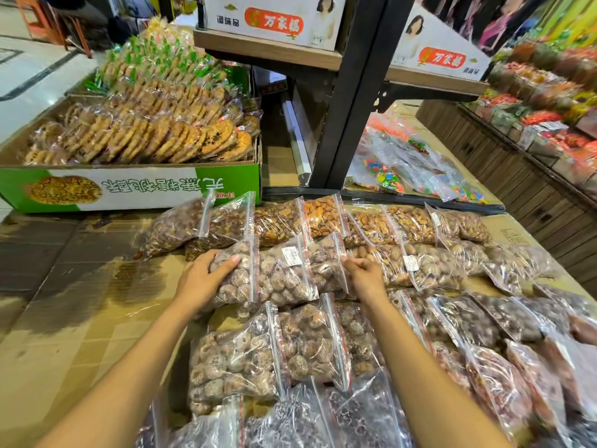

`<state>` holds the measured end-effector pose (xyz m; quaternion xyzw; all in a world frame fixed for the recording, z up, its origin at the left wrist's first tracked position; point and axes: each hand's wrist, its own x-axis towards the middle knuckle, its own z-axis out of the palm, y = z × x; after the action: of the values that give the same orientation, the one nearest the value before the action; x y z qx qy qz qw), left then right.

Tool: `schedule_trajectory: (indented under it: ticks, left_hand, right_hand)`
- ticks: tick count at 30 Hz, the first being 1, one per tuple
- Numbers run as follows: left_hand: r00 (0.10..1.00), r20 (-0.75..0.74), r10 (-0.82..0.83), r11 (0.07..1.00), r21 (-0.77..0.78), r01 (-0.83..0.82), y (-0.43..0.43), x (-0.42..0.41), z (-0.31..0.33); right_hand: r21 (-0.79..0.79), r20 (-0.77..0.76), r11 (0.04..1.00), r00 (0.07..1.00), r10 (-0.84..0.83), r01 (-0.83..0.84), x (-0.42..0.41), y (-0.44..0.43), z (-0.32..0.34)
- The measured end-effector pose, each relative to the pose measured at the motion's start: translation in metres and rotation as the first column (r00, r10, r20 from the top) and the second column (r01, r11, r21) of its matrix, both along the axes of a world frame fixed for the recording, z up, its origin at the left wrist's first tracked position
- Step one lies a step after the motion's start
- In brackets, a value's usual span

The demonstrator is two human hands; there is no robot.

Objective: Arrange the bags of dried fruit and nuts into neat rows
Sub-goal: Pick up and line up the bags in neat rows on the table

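Observation:
Clear zip bags of brown dried goods lie in overlapping rows on a cardboard-covered counter. My left hand grips the left end of the leftmost bag in the second row. My right hand pinches the right edge of the third bag in that row, past a labelled bag between them. A back row of orange-brown nut bags runs along the far edge. Nearer rows of darker bags lie below my arms.
A green and white carton of wrapped round biscuits stands at the back left. A black shelf post rises behind the rows, with bags of coloured sweets beside it. Shelves of packaged goods line the right.

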<state>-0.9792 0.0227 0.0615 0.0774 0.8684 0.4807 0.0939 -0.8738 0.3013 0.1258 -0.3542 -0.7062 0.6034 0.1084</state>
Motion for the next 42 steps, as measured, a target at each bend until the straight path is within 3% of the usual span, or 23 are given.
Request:
schedule_trajectory:
  ticks: [5, 10, 14, 17, 19, 21, 23, 25, 28, 33, 36, 39, 42]
  left_hand:
    - [0.996, 0.034, -0.076, 0.988, -0.132, 0.08, -0.018, 0.005, 0.005]
    - [0.997, 0.007, -0.078, 0.985, -0.151, 0.078, -0.047, 0.045, 0.035]
    - [0.991, -0.072, -0.111, 0.973, -0.212, 0.093, -0.093, 0.114, 0.043]
    - [0.998, 0.004, -0.065, 0.989, -0.134, 0.065, -0.131, 0.161, 0.029]
    - [0.997, 0.062, -0.052, 0.993, -0.1, 0.058, -0.153, 0.179, 0.008]
    - [0.994, 0.1, -0.053, 0.998, -0.019, 0.056, -0.167, 0.189, -0.009]
    - [0.996, 0.082, -0.032, 0.999, 0.033, 0.029, -0.168, 0.197, -0.009]
    - [0.999, 0.037, 0.013, 0.999, 0.052, -0.015, -0.162, 0.204, 0.001]
    - [0.996, 0.011, 0.092, 0.986, 0.141, -0.092, -0.154, 0.209, 0.013]
    - [0.993, 0.016, 0.114, 0.951, 0.287, -0.114, -0.154, 0.221, 0.026]
    - [0.987, -0.013, 0.159, 0.926, 0.347, -0.145, -0.157, 0.232, 0.032]
    - [0.99, 0.077, 0.117, 0.949, 0.286, -0.135, -0.159, 0.242, 0.032]
    - [0.997, 0.004, -0.078, 0.995, -0.054, 0.078, -0.15, 0.254, 0.024]
  right_hand:
    - [-0.061, -0.106, 0.998, 0.994, -0.008, 0.001, 0.038, -0.007, 0.016]
    - [0.171, -0.126, 0.984, 0.991, -0.038, 0.06, 0.088, -0.035, 0.024]
    - [0.365, -0.215, 0.931, 0.975, 0.063, 0.021, 0.136, -0.081, 0.028]
    - [0.612, -0.106, 0.764, 0.936, 0.336, -0.205, 0.161, -0.106, 0.023]
    - [0.725, 0.098, 0.561, 0.865, 0.491, -0.4, 0.17, -0.125, 0.017]
    - [0.802, 0.287, 0.336, 0.812, 0.509, -0.494, 0.174, -0.147, 0.008]
    - [0.771, 0.424, 0.257, 0.77, 0.477, -0.583, 0.177, -0.17, -0.001]
    - [0.72, 0.507, 0.257, 0.741, 0.439, -0.645, 0.178, -0.187, -0.01]
    - [0.735, 0.515, 0.257, 0.762, 0.392, -0.628, 0.178, -0.199, -0.017]
    - [0.654, 0.33, 0.546, 0.847, 0.417, -0.524, 0.174, -0.216, -0.025]
    - [0.609, 0.255, 0.633, 0.874, 0.413, -0.478, 0.179, -0.219, -0.026]
    - [0.493, 0.162, 0.737, 0.882, 0.443, -0.461, 0.189, -0.217, -0.022]
    - [0.453, 0.085, 0.761, 0.872, 0.482, -0.465, 0.204, -0.212, -0.029]
